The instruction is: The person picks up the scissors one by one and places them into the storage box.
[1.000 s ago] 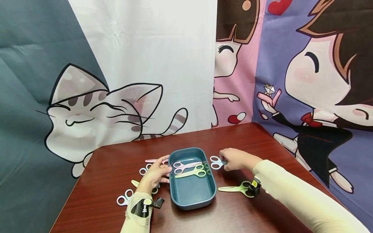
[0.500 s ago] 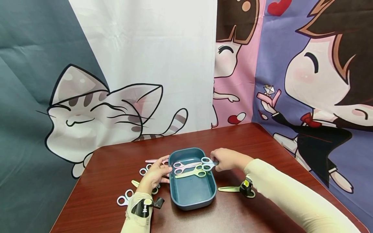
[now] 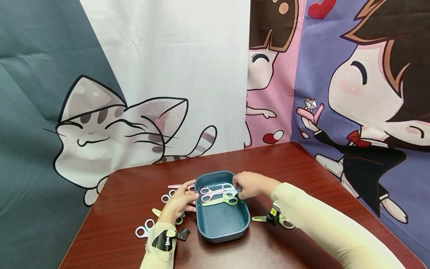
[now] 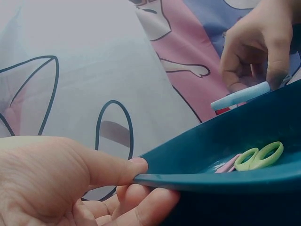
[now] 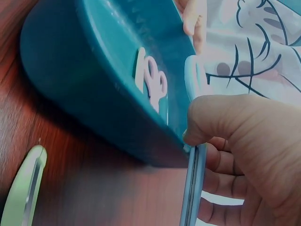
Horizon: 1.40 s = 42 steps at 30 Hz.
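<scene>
My left hand [image 3: 179, 203] pinches the left rim of a dark blue-green bin [image 3: 220, 226], thumb on top and fingers below in the left wrist view. Inside the bin lie pink scissors [image 3: 216, 192] and green scissors [image 3: 213, 202]. Light blue scissors [image 5: 192, 183] are in my right hand [image 3: 252, 185], gripped near the blades with the handle loops pointing left. They hang over the bin's right rim, the loops above the other scissors. In the left wrist view the light blue scissors [image 4: 242, 96] show above the rim.
Green scissors [image 3: 258, 219] lie on the red-brown table [image 3: 141, 194] right of the bin, partly behind my right wrist's camera. Left of the bin, several more scissors lie around my left arm, among them pink scissors [image 3: 174, 186] and green scissors [image 3: 156, 212]. A printed cloth stands behind the table.
My right hand has moved left, bringing the light blue scissors from beside the bin to over it. The left hand and the bin have stayed in place.
</scene>
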{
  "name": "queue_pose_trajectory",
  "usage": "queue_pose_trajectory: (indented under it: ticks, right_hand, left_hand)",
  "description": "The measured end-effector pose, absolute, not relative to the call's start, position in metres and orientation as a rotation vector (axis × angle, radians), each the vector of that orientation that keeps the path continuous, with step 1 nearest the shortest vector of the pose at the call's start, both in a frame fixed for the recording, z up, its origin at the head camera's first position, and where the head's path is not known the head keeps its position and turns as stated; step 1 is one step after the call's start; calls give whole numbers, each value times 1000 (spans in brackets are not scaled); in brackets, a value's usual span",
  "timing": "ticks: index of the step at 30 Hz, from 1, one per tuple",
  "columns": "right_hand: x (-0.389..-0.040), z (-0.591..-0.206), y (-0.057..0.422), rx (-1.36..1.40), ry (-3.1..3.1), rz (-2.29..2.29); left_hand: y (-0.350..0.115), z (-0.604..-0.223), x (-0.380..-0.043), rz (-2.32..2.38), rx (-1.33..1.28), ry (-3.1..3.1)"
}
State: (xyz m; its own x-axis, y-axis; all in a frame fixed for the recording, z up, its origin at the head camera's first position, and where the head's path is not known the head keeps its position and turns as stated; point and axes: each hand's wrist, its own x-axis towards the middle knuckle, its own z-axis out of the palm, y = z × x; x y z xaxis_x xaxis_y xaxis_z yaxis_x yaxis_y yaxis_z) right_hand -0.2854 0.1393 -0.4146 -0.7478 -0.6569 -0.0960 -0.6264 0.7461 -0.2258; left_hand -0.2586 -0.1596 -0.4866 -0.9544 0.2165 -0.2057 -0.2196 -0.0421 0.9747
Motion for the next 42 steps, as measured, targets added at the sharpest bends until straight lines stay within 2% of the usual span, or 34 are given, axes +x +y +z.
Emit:
queue_pose_trajectory:
  ticks: [22, 42]
  right_hand:
    - [-277, -408, 88, -1147, 2695, -294]
    - [-274, -412, 69, -1182, 2656, -287]
  left_hand:
    - [-160, -487, -258, 2092, -2, 1938]
    - [-161, -487, -258, 2077, 14, 1918]
